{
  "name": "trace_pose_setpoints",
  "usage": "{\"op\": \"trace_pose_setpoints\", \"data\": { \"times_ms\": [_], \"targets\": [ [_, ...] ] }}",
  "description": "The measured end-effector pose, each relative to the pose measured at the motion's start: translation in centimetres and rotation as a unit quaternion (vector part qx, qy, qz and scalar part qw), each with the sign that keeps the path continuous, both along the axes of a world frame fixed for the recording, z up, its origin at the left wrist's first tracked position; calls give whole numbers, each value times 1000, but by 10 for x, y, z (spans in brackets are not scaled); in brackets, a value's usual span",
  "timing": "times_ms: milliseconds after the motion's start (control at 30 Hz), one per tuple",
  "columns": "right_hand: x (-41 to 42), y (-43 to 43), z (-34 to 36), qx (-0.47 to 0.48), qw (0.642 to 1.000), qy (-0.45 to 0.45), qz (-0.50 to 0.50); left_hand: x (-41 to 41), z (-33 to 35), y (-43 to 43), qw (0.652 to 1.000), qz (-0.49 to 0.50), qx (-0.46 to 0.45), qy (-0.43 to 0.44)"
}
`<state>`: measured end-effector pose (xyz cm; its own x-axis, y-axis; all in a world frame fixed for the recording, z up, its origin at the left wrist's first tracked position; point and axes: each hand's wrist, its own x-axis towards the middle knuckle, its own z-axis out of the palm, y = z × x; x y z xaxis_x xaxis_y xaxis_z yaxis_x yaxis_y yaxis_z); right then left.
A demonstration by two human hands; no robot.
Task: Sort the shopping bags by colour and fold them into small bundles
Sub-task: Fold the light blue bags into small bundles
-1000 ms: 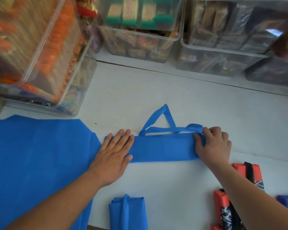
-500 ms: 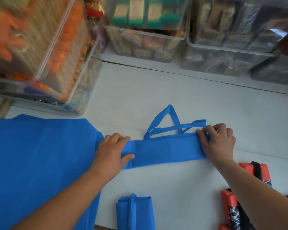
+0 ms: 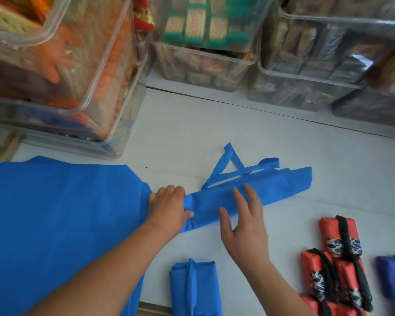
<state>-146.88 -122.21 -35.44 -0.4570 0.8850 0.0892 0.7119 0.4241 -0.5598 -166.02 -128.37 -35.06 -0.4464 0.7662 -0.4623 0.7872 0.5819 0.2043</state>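
Gripping the left end of the folded blue bag [image 3: 255, 190], the left hand [image 3: 169, 208] has its fingers curled over the cloth and its thumb at the near edge, probably ready to turn that end over toward the right. The bag lies as a long narrow strip across the middle of the table [image 3: 214, 124], slanting away to the right, with its straps [image 3: 230, 167] splayed off the far edge. The right hand [image 3: 244, 226] holds nothing. Its fingers are straight and spread over the middle of the strip, likely to pin the cloth flat so the fold lands square, though the blur hides whether it presses. A flat blue bag [image 3: 62, 213] waits just left. Finished work sits near the person, grouped by colour: a blue bundle [image 3: 195, 288], red bundles [image 3: 338, 261] and a dark blue bundle [image 3: 392, 277]. Clear bins [image 3: 214, 74] line the back.
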Motion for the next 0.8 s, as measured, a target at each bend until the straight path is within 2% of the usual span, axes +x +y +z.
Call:
{"op": "trace_pose_setpoints", "data": {
  "times_ms": [100, 233, 333, 433, 500, 600, 667, 700, 800],
  "targets": [
    [-15, 11, -21, -66, 996, -48, 35, 2, 3, -1, 1000, -2, 5, 4],
    [-13, 23, -32, -73, 990, -73, 95, 5, 4, -6, 999, 8, 35, -31],
    [-11, 23, -33, -8, 982, -156, 109, 5, 11, -8, 990, 62, 54, -115],
    [-14, 24, -29, 46, 989, -123, 62, -2, 19, -13, 966, 116, 77, -217],
    [-18, 24, -28, 48, 990, -118, 66, -10, 27, -18, 939, 158, 101, -287],
    [-18, 27, -20, -78, 987, -58, 126, -24, 44, -24, 896, 228, 120, -362],
    [-12, 29, -9, -206, 964, -36, 168, -33, 58, -23, 866, 268, 122, -405],
    [-9, 30, -4, -237, 952, -38, 192, -36, 65, -21, 856, 277, 121, -420],
    [-2, 29, -1, -216, 951, -45, 215, -41, 84, -8, 849, 269, 122, -439]
  ]
}}
